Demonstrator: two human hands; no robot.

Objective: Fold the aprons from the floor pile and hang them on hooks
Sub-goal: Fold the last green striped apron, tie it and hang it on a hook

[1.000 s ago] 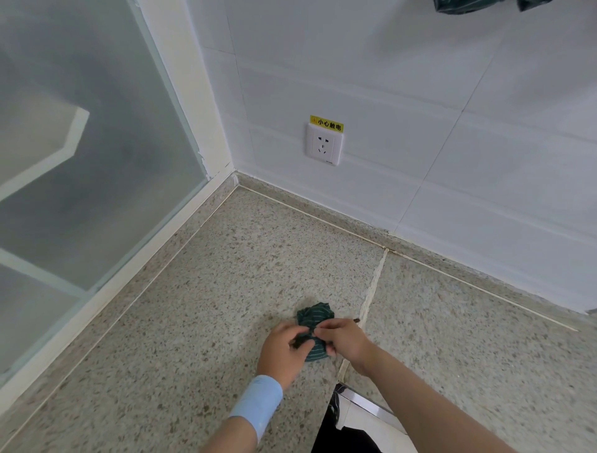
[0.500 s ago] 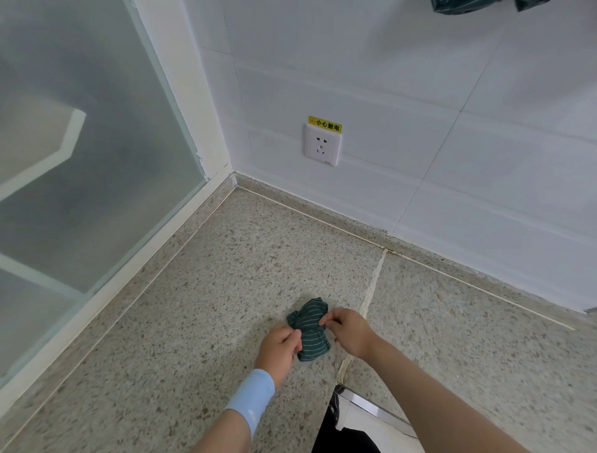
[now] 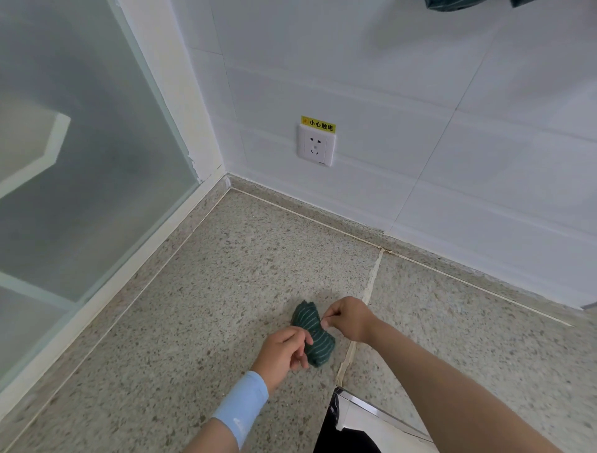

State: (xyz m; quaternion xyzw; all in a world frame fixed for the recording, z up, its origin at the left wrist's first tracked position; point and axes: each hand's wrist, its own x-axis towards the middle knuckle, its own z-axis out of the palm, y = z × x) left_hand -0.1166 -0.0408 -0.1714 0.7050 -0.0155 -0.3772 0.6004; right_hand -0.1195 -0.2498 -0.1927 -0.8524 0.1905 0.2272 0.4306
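Head view. We are at the end of the fold step. The apron [image 3: 310, 320], dark green with thin pale stripes, lies on the speckled floor [image 3: 226, 275] in the lower centre of the frame, gathered into a small bundle that is narrow at its middle.

The left hand [image 3: 284, 350] approaches from the lower left. Its fingers curl in and pinch the left side of the bundle at the narrow middle. The right hand [image 3: 347, 318] approaches from the lower right. Its thumb and forefinger are closed in a fine pinch at the bundle's right edge; the piece it holds is too small to identify and may be a tie strap.

Next move, as we judge it: secure the bundle so that it does not spring open, lift it in one hand, and carry it up the wall to a hook. No hook shows in this frame.

Surroundings: a wall socket [image 3: 316, 145] with a yellow warning label [image 3: 318, 124] sits above centre. A frosted glass panel [image 3: 80, 161] fills the left. A tile joint [image 3: 368, 291] runs just right of the bundle. Dark green cloth [image 3: 452, 4] shows at the top right edge. A blue cuff [image 3: 240, 407] covers the left wrist.

Nothing on the floor blocks the lift. The socket lies between the bundle and the upper wall; we keep the cloth off it.
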